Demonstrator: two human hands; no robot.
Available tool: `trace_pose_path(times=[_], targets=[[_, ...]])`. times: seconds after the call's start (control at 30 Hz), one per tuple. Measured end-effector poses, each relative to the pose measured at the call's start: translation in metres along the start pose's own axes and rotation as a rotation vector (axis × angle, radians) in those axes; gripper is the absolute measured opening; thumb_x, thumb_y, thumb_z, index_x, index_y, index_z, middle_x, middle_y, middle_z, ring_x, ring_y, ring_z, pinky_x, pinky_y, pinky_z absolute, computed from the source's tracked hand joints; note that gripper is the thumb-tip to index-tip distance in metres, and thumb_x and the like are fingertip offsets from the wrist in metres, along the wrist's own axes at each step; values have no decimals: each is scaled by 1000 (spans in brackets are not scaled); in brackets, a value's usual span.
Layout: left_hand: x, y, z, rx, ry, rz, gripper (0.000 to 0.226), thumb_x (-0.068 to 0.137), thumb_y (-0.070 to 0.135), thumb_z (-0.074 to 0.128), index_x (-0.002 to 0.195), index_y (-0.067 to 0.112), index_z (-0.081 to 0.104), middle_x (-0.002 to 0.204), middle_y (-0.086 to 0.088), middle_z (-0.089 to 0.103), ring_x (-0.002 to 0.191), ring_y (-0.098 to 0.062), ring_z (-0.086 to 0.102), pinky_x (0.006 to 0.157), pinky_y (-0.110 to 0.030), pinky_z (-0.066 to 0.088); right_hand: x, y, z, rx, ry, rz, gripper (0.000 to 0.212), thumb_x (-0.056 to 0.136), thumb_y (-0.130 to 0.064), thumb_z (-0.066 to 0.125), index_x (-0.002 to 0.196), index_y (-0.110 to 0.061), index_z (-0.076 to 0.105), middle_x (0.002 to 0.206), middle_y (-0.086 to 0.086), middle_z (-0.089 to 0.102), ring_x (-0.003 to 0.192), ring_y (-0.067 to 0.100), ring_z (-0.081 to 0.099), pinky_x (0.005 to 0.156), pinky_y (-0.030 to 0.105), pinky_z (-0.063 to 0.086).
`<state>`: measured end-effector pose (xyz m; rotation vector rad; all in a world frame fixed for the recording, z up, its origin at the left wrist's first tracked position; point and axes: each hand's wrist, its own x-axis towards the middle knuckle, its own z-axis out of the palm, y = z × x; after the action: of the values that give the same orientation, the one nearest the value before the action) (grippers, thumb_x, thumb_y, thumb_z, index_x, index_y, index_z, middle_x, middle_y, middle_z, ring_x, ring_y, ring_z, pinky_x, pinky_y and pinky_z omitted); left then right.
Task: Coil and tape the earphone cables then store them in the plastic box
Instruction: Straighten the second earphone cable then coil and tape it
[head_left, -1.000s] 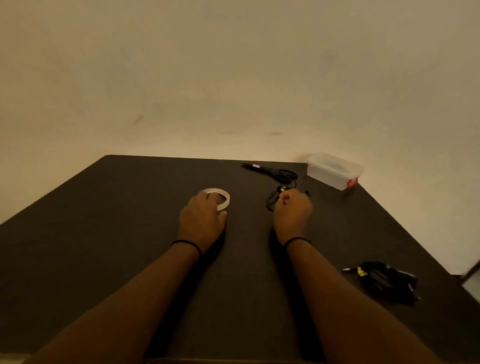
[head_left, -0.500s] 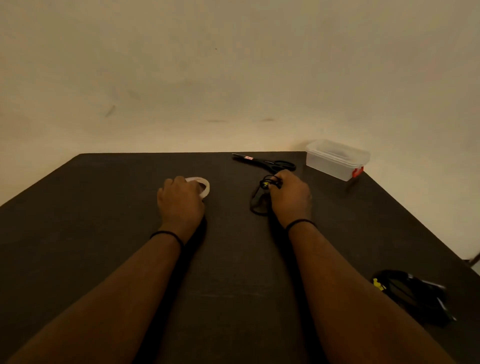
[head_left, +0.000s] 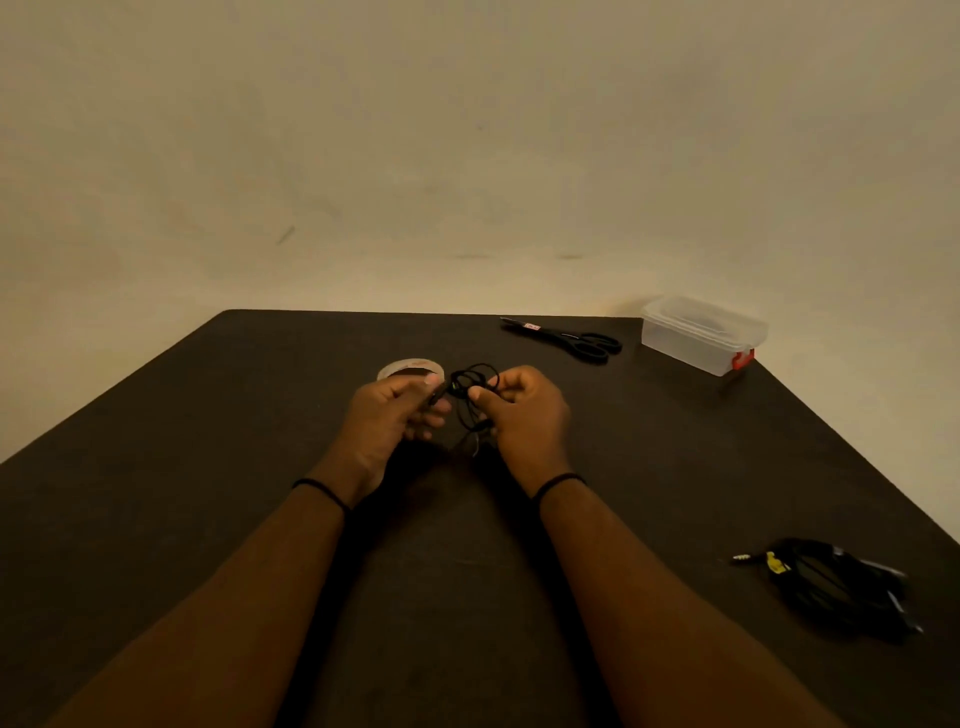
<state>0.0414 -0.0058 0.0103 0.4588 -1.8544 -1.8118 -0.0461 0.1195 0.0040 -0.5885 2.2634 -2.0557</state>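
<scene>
Fingers (head_left: 415, 387) of left hand (head_left: 387, 421) curled, thumb and forefinger pinching a dark end of the cable (head_left: 470, 395). Fingers of right hand (head_left: 524, 415) curled too, pinching the other side of the same loose black tangle, thumb on top. Both hands raised a little above the table (head_left: 208, 467), close together, cable looped between them with a strand hanging below (exact path of the wire hard to follow in the dim light). Thin black band on each wrist.

Tape roll (head_left: 410, 368) lying flat on the table just behind the left hand, partly hidden by the fingers. Scissors (head_left: 566, 338) flat near the far edge, blades pointing left, handles toward the box (head_left: 701, 335). Box clear, with a red latch on its right end, standing at the far right corner just beside the scissors, lid on as far as can be told. Second bundle (head_left: 831, 582) of black earphones near the right edge, well apart from the hands, with a small yellow tag and a plug poking out to the left. Plain pale wall behind.
</scene>
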Motion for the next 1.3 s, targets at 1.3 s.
trace_pose_path(times=[1.3], targets=[[-1, 3, 3, -32, -1, 16, 15, 98, 9, 49, 108, 4, 60, 93, -12, 71, 72, -17, 67, 56, -28, 48, -1, -15, -32, 250, -29, -11, 13, 97, -19, 59, 93, -8, 66, 62, 1, 60, 52, 9, 57, 50, 23, 51]])
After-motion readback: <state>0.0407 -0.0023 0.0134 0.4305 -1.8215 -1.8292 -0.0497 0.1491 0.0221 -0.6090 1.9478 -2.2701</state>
